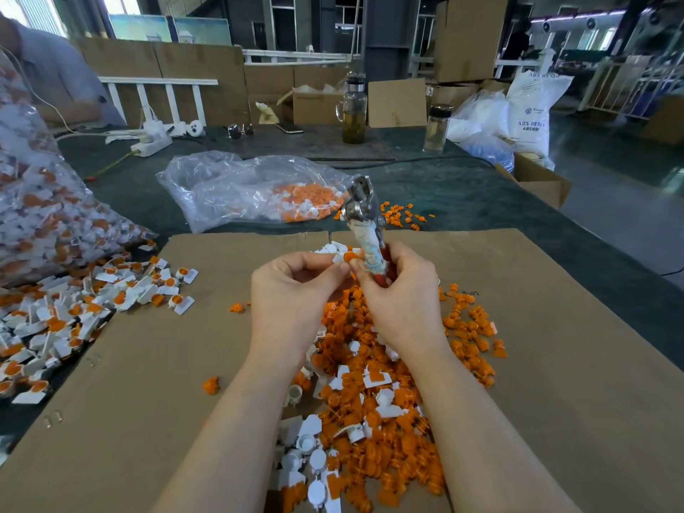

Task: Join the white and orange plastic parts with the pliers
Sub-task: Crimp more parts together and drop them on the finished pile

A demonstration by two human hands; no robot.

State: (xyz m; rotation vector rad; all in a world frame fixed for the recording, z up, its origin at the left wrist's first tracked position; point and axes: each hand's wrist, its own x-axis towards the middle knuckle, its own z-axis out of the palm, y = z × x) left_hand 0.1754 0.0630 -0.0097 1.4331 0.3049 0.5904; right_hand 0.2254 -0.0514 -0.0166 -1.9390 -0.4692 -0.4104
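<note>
While joined pieces (74, 312) are lying heaped at the left, the left hand (296, 290) is pinching a white and orange part (343, 258) above the loose pile (374, 401), and the right hand (399, 298) is gripping upright pliers (364, 216) just beside it.

Two bare forearms reach into the frame from its lower edge, uncovered from elbow to wrist, with no sleeve, cuff or glove visible. The left hand (296, 290) and right hand (398, 290) carry no ring, watch, bracelet or tape. Fingernails are short and unpainted where they show. Fingers are slim, knuckles smooth, and both wrists are unadorned under daylight from the workshop windows.
</note>
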